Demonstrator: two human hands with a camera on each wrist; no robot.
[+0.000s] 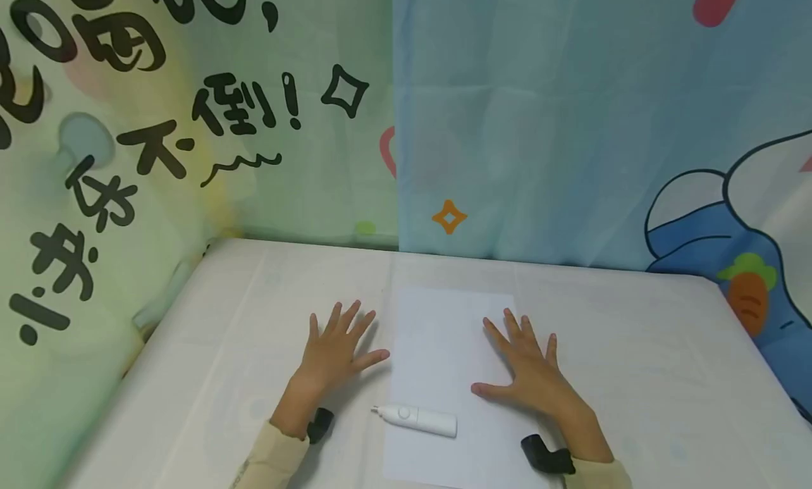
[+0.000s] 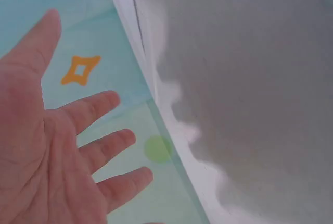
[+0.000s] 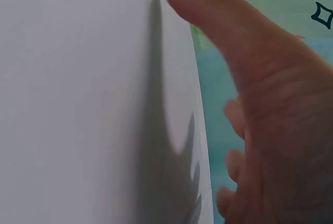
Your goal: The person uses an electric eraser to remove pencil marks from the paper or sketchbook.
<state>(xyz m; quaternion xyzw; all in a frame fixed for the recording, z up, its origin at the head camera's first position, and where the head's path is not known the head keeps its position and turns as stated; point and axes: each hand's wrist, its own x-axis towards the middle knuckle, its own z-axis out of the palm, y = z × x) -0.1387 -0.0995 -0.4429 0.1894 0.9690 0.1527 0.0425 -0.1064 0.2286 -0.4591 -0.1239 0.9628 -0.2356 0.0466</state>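
Left hand (image 1: 331,358): released, fingers and thumb spread wide, palm raised clear of the surface, holding nothing. Right hand (image 1: 531,376): likewise released and spread, raised above the right side of a white sheet of paper (image 1: 444,348), grasping nothing. Between the wrists lies a white pen-shaped device (image 1: 419,420), on its side across the paper, its narrow tip projecting past the left edge. The paper lies flat on a white-covered counter (image 1: 285,281).

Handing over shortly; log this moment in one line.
left hand: spread, empty; right hand: spread, empty; white cylindrical device: lying mostly on white rectangular paper
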